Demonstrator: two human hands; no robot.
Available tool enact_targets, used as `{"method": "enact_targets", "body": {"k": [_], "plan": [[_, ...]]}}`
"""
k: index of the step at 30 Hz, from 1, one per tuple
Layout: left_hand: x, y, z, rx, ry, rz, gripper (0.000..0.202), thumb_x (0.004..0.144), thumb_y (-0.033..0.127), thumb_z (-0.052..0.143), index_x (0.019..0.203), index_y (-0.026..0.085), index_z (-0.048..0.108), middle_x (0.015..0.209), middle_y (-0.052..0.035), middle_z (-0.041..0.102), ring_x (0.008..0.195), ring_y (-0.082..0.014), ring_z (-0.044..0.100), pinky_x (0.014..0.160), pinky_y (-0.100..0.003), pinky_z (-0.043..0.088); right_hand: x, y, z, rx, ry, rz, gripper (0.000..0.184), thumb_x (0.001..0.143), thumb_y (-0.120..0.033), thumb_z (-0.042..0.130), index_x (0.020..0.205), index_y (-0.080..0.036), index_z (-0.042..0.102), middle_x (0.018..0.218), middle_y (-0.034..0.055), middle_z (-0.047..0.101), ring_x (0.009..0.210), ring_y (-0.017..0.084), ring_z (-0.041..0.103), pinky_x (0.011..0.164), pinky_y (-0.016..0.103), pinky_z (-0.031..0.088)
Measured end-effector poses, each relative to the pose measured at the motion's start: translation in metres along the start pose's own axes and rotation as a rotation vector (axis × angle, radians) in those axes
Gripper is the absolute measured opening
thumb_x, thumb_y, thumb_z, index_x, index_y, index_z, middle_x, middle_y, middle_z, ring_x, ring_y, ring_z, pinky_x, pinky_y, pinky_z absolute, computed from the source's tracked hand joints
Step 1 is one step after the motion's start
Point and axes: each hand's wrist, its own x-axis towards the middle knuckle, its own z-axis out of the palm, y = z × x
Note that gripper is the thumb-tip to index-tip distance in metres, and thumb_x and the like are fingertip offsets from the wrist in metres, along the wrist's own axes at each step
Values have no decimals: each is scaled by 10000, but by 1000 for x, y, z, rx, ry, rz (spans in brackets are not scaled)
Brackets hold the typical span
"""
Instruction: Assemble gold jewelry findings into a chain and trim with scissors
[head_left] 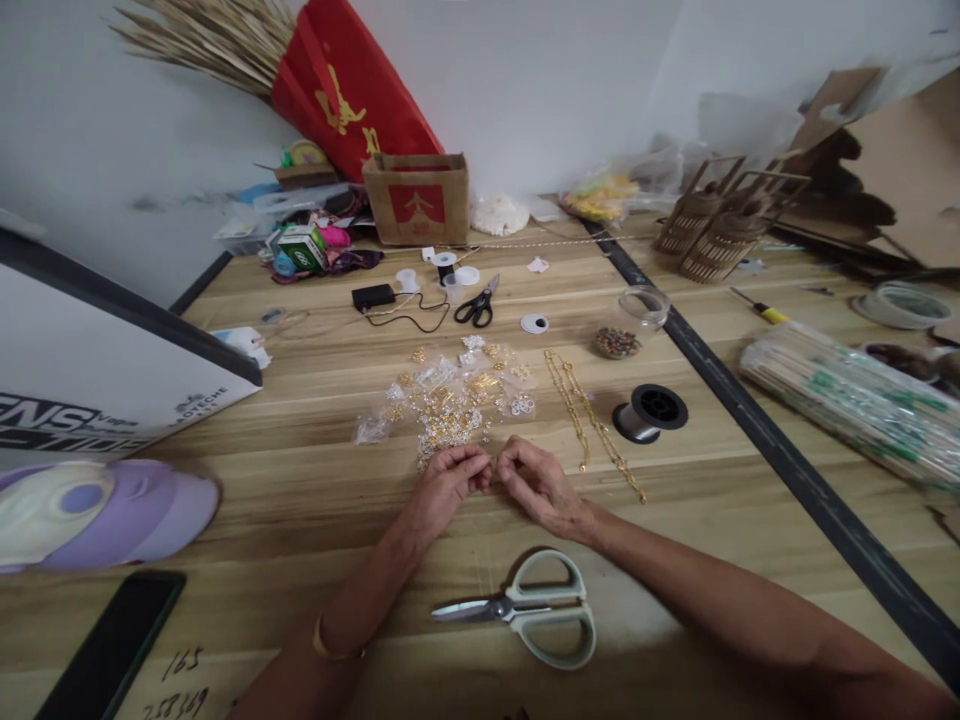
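My left hand point(455, 482) is pinched closed at the near edge of a pile of small gold and clear beads point(450, 405). Close beside it, nearly touching, my right hand point(536, 482) also pinches with thumb and forefinger. Whatever lies between the fingertips is too small to name. A fine clear thread point(484, 572) seems to hang below the left hand toward the scissors point(525, 608), which have pale green handles and lie on the table nearer to me. To the right rest a gold chain point(574, 405) and a spool of clear line point(649, 413).
Black scissors point(477, 305), a jar of brown beads point(619, 342) and a white oval piece point(535, 323) stand farther back. On the left are a white box point(112, 370), a purple cap point(161, 510) and a phone point(112, 645). Wrapped sticks point(855, 400) lie at right.
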Motion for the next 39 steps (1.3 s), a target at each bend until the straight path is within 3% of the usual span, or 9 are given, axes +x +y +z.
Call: {"method": "enact_targets", "body": {"k": [39], "plan": [[-1, 3, 5, -14, -3, 6, 200, 596, 238, 777, 669, 96, 656, 569, -6, 601, 531, -92, 529, 551, -224, 395, 0, 0, 1, -16, -24, 23, 150, 913, -256, 432, 792, -183, 483, 731, 15, 516, 640, 122, 485, 590, 239, 399]]}}
